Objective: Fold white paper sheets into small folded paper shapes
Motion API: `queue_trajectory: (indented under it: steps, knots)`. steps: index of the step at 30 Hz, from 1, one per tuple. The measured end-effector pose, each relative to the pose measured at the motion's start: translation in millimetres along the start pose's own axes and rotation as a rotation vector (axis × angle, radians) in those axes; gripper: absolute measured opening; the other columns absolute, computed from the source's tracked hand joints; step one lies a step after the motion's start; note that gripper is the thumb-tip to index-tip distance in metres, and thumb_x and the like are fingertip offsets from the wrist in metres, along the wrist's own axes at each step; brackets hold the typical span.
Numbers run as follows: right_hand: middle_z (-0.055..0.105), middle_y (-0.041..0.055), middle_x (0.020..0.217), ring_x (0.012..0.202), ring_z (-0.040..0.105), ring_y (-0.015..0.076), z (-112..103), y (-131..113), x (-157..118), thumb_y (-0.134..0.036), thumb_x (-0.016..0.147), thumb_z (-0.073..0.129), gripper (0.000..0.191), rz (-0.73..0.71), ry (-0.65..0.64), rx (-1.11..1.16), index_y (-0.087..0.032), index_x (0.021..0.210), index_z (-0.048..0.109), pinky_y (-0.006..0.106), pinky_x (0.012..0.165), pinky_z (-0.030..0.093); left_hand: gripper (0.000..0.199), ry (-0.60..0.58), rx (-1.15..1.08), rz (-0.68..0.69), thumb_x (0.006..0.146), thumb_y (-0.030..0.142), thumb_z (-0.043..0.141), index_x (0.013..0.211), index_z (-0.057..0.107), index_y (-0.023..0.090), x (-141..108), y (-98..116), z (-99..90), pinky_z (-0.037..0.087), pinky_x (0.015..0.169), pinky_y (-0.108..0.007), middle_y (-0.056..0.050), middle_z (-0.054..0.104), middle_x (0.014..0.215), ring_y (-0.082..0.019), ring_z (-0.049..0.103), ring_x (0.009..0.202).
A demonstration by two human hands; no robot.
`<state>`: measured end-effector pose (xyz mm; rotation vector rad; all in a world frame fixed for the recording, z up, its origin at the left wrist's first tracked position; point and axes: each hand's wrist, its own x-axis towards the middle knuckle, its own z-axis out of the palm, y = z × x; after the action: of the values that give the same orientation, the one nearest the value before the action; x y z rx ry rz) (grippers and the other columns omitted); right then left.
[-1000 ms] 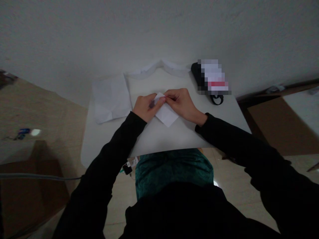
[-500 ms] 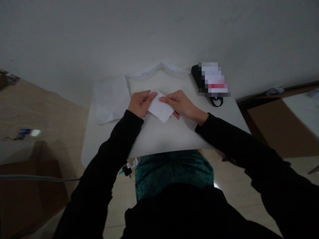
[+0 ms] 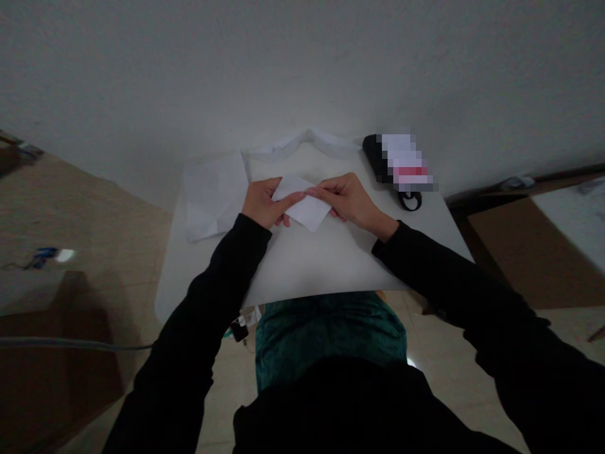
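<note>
A small folded sheet of white paper [image 3: 311, 213] is held over the white table [image 3: 326, 265], one corner pointing toward me. My left hand [image 3: 267, 202] grips its left side, thumb stretched across the top and fingers underneath. On the right side, my right hand [image 3: 348, 200] pinches the same paper, its thumb and index finger meeting the left thumb near the middle. The far corner of the paper shows beyond the thumbs. Fingers of both hands partly hide its edges.
A larger creased white sheet [image 3: 215, 195] lies at the table's left. A folded paper strip [image 3: 307, 140] runs along the back by the wall. At the back right sits a black case [image 3: 375, 157] with a strap loop, its label blurred. Cardboard [image 3: 534, 252] stands to the right.
My left thumb has slid right across the paper until it meets the right hand's fingers. The paper looks wider and flatter. The whole view has shifted slightly.
</note>
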<state>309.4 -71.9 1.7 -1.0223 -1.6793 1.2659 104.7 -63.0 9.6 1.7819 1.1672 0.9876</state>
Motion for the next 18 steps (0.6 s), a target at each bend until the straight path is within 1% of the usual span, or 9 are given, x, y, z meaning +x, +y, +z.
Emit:
queue_trajectory:
  steps: [1, 3, 5, 7, 10, 12, 13, 16, 18]
  knots:
    - [0.046, -0.0081, 0.042, 0.033, 0.036, 0.0049, -1.1, 0.3, 1.0, -0.057, 0.088, 0.062, 0.044, 0.004, -0.013, 0.018, -0.017, 0.072, 0.066, 0.022, 0.034, 0.024, 0.036, 0.010, -0.016, -0.006, 0.078, 0.051, 0.075, 0.074, 0.068, 0.016, 0.4, 0.4, -0.5, 0.030, 0.029, -0.019, 0.003, 0.054, 0.040, -0.008, 0.044, 0.029]
    - [0.048, -0.0073, 0.042, 0.035, 0.040, 0.0052, -3.9, 0.8, 3.5, -0.058, 0.087, 0.063, 0.044, -0.009, -0.079, 0.071, -0.016, 0.073, 0.066, 0.021, 0.036, 0.029, 0.037, 0.025, -0.047, -0.015, 0.078, 0.053, 0.075, 0.072, 0.067, 0.017, 2.1, -0.5, -2.6, 0.028, 0.028, -0.020, 0.005, 0.050, 0.037, -0.007, 0.040, 0.027]
    - [0.055, -0.0053, 0.046, 0.039, 0.047, 0.0061, -6.9, 0.5, 5.7, -0.058, 0.085, 0.065, 0.044, -0.027, -0.143, 0.115, -0.015, 0.077, 0.067, 0.021, 0.040, 0.036, 0.038, 0.037, -0.075, -0.013, 0.078, 0.055, 0.073, 0.073, 0.067, 0.017, 4.1, -3.1, -5.2, 0.026, 0.027, -0.020, 0.006, 0.047, 0.036, -0.007, 0.037, 0.027]
    - [0.061, -0.0021, 0.052, 0.042, 0.054, 0.0077, -9.4, -1.0, 6.6, -0.057, 0.083, 0.067, 0.044, -0.019, -0.162, 0.130, -0.014, 0.081, 0.069, 0.021, 0.042, 0.040, 0.040, 0.028, -0.090, -0.005, 0.080, 0.058, 0.070, 0.076, 0.067, 0.018, 5.2, -5.8, -7.1, 0.025, 0.027, -0.021, 0.006, 0.046, 0.036, -0.007, 0.035, 0.026]
    - [0.069, 0.0033, 0.059, 0.046, 0.062, 0.0110, -12.2, -3.7, 5.7, -0.055, 0.081, 0.071, 0.042, 0.033, -0.142, 0.108, -0.013, 0.080, 0.070, 0.022, 0.042, 0.043, 0.040, 0.005, -0.077, -0.008, 0.085, 0.059, 0.065, 0.077, 0.066, 0.020, 3.8, -7.5, -7.3, 0.022, 0.027, -0.021, 0.007, 0.043, 0.033, -0.007, 0.033, 0.025]
    - [0.071, 0.0058, 0.061, 0.048, 0.064, 0.0127, -13.8, -4.6, 4.9, -0.052, 0.078, 0.074, 0.040, 0.059, -0.115, 0.070, -0.012, 0.078, 0.071, 0.022, 0.042, 0.045, 0.039, 0.000, -0.053, -0.025, 0.086, 0.058, 0.063, 0.076, 0.065, 0.020, 1.6, -7.1, -5.8, 0.020, 0.026, -0.022, 0.008, 0.041, 0.032, -0.007, 0.032, 0.023]
    - [0.071, 0.0064, 0.061, 0.048, 0.065, 0.0129, -14.5, -4.7, 4.8, -0.051, 0.077, 0.075, 0.040, 0.059, -0.099, 0.049, -0.012, 0.076, 0.072, 0.022, 0.042, 0.046, 0.039, 0.000, -0.043, -0.034, 0.087, 0.057, 0.063, 0.075, 0.064, 0.020, 0.5, -6.8, -4.9, 0.019, 0.026, -0.022, 0.007, 0.043, 0.033, -0.007, 0.032, 0.023]
    - [0.069, 0.0049, 0.056, 0.045, 0.062, 0.0115, -17.4, -4.5, 5.6, -0.050, 0.076, 0.076, 0.039, 0.023, -0.056, -0.001, -0.012, 0.073, 0.073, 0.022, 0.041, 0.045, 0.042, -0.010, -0.019, -0.051, 0.089, 0.057, 0.059, 0.074, 0.063, 0.019, -0.6, -7.2, -2.4, 0.021, 0.026, -0.022, 0.004, 0.053, 0.041, -0.007, 0.036, 0.024]
    - [0.065, 0.0025, 0.050, 0.041, 0.058, 0.0102, -20.0, -4.6, 6.3, -0.050, 0.078, 0.074, 0.039, 0.003, -0.058, -0.034, -0.012, 0.071, 0.073, 0.021, 0.039, 0.043, 0.046, -0.002, 0.028, -0.007, 0.091, 0.059, 0.054, 0.071, 0.061, 0.018, 0.9, -9.0, -1.7, 0.026, 0.029, -0.022, 0.003, 0.055, 0.044, -0.008, 0.040, 0.028]
